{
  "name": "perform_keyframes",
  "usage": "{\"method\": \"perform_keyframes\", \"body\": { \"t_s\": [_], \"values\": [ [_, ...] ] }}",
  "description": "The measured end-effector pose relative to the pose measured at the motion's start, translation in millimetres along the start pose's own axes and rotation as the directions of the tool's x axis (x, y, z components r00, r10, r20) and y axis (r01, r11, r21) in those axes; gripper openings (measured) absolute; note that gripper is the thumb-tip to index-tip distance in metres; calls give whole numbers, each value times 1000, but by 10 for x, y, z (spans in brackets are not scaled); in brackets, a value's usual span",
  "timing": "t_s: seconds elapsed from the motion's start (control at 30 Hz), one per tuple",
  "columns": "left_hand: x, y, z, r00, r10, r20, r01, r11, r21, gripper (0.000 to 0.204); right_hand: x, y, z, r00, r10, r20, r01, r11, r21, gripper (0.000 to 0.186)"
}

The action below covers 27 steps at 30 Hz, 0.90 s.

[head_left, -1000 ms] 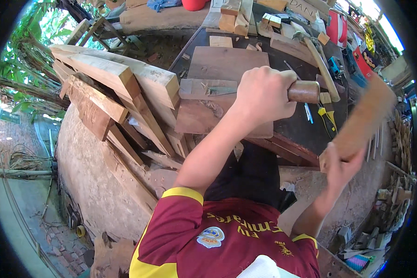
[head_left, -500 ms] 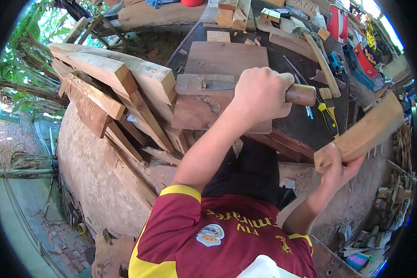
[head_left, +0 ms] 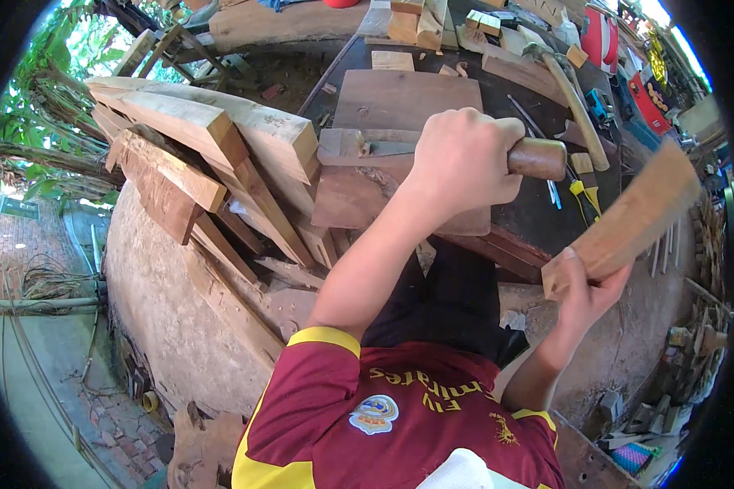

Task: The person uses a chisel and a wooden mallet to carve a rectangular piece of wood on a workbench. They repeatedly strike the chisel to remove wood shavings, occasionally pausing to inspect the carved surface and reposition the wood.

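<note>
My left hand is closed round the rounded wooden handle of a chisel, whose butt end sticks out to the right. The fingers hide most of its blade. Left of this fist lies a flat strip of wood with a small curled chip on it, across a brown board at the bench's near edge. Out to the right, my right hand grips the lower end of a long wooden block. The block tilts up to the right, apart from the handle, its upper end blurred.
Squared timbers lean close on the left. On the dark bench lie a long-handled tool, a yellow-handled tool, a blue tool and wood offcuts. A red case stands at the far right.
The wooden block in my right hand has moved a little left and tilted more upright. My left hand keeps its grip on the chisel. The whole view has shifted slightly.
</note>
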<state>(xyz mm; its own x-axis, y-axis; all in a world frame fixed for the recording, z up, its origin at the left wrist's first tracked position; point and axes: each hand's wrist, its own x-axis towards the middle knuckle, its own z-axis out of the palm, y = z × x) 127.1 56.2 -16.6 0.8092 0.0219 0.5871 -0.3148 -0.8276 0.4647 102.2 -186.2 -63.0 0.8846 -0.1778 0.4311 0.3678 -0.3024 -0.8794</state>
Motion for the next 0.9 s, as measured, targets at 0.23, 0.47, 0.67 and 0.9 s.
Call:
{"method": "perform_keyframes", "body": {
  "t_s": [0.23, 0.47, 0.67, 0.9],
  "values": [
    [-10, -34, 15, 1000, -6, -10, 6, 1000, -2, 17, -87, -66, 47, 916, -55, 398, 203, 918, -341, 82],
    [25, -26, 10, 1000, -15, -19, 15, 1000, -13, 17, 16, -73, 64, 981, -5, -195, 10, 1000, 24, 81],
    [7, -55, 24, 1000, -29, 10, 29, 999, 24, 16, -57, 14, -18, 940, -97, 326, 230, 888, -399, 79],
    [38, -61, -2, 999, -37, -34, 37, 999, 9, 17, -37, 108, 43, 990, -137, 24, 139, 977, -161, 74]
  ]
}}
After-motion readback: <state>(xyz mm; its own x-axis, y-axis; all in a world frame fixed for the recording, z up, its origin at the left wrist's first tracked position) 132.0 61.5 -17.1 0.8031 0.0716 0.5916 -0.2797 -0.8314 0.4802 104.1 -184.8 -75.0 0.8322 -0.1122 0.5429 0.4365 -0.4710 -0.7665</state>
